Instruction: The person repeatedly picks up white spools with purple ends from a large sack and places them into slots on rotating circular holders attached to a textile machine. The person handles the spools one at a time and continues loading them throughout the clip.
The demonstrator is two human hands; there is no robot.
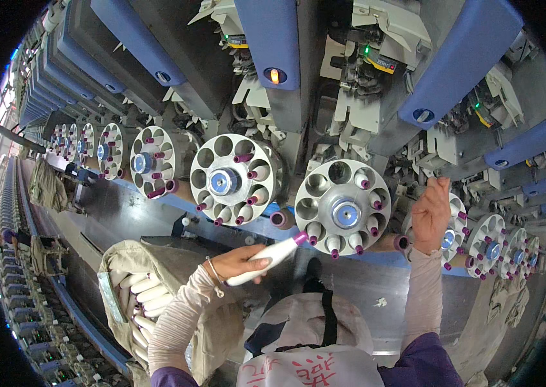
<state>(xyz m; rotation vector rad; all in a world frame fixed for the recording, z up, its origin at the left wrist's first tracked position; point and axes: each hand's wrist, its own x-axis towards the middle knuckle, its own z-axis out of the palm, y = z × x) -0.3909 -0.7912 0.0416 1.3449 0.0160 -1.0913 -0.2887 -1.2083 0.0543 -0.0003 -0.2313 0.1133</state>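
A white yarn bobbin (266,261) with a purple tip lies slanted in my left hand (240,263), whose fingers are wrapped round its lower part. The tip points up and right, just below a round bobbin magazine (326,201). Several of that magazine's pockets hold purple-tipped bobbins, while some at its upper left show no bobbin. My right hand (430,214) is raised beside the magazine to the right, fingertips pinched together near the machine parts. Whether a thread is between them is too small to tell. Part of the right-hand magazine (458,226) is hidden behind this hand.
More round magazines (218,147) run along the machine on both sides. Below left stands a beige cloth sack (132,253) with several white bobbins (151,293) inside. Blue machine covers (460,61) overhang the work area. Another machine row (34,309) lines the far left.
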